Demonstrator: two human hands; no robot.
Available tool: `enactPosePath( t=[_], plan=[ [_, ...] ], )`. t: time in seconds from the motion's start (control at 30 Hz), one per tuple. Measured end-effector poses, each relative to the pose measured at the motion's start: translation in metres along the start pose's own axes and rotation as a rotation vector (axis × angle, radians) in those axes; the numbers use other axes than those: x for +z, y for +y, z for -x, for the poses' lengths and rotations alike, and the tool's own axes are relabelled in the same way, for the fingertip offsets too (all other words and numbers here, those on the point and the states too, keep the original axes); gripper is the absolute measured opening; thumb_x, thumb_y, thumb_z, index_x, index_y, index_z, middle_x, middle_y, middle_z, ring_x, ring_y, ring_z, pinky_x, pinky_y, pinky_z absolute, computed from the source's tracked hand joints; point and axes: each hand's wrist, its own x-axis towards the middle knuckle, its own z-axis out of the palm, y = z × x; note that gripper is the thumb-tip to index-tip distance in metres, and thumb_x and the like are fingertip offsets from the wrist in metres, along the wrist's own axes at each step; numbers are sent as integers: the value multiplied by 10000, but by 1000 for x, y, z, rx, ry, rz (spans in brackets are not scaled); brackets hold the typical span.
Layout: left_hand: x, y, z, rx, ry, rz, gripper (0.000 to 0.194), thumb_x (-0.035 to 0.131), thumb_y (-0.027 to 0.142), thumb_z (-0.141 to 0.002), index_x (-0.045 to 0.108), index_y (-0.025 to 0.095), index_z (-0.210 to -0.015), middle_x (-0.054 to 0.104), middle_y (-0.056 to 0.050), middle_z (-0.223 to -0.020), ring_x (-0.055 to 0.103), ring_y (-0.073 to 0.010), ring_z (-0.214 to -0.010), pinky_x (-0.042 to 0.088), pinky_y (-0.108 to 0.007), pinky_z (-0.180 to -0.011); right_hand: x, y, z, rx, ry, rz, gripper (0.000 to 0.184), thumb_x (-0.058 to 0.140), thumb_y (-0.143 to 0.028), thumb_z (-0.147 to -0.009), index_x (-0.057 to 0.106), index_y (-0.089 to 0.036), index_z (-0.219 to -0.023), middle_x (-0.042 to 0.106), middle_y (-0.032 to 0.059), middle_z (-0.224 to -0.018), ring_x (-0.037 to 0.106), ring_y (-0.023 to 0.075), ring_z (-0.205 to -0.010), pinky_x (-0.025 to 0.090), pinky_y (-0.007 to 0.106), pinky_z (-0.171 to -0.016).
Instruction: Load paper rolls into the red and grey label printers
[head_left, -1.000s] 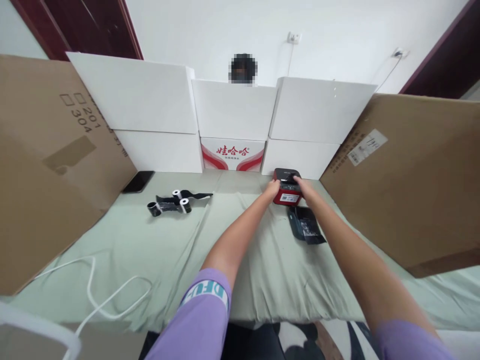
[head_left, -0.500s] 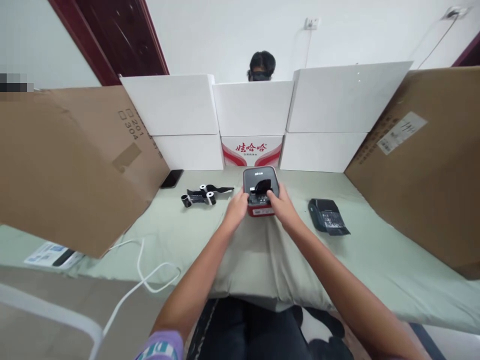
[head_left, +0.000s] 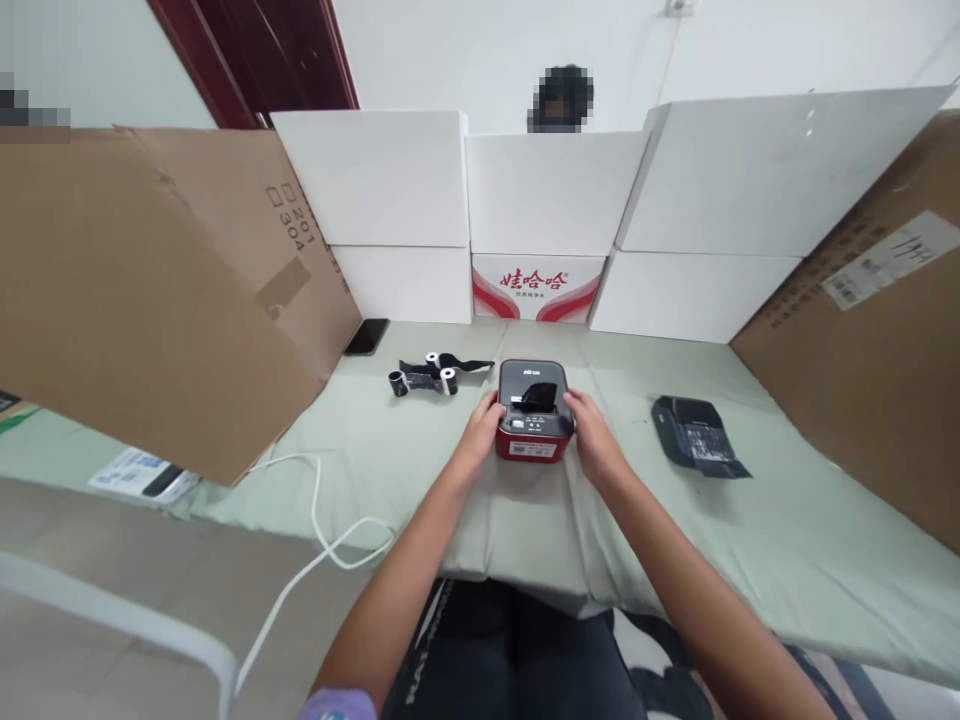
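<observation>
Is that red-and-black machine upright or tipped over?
Upright: the machine shows its dark top facing up, above its red front.

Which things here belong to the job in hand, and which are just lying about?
Likely in the job:
red-and-black device, between left hand and right hand

Likely just lying or standing about, untouched:
rolls with black strips
dark device on the right
phone
white cable
white boxes behind
brown cardboard, both sides
</observation>
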Motion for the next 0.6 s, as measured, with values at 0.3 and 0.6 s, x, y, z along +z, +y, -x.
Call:
enactPosePath(
  t=[0.3,0.6],
  plan=[
    [-5,-6,-8,-259,-31,458,605,525,282,-810,546,238,-1412,720,-56,-1254,686,-229,-1136,538,-364,-1001,31,18,-85,114,76,-563,324,557,-499,-772,617,-213,-914,741,47,-939,696,241,-979,558,354,-838],
    [-22,1,-26,195,165,76,421,633,292,-834,713,224,-1242,702,-87,-1315,624,-248,-1211,474,-367,-1056,34,35,-78,-31,121,-577,316,632,-514,-797,698,-215,-877,759,43,-934,681,233,-963,541,376,-893]
  ],
)
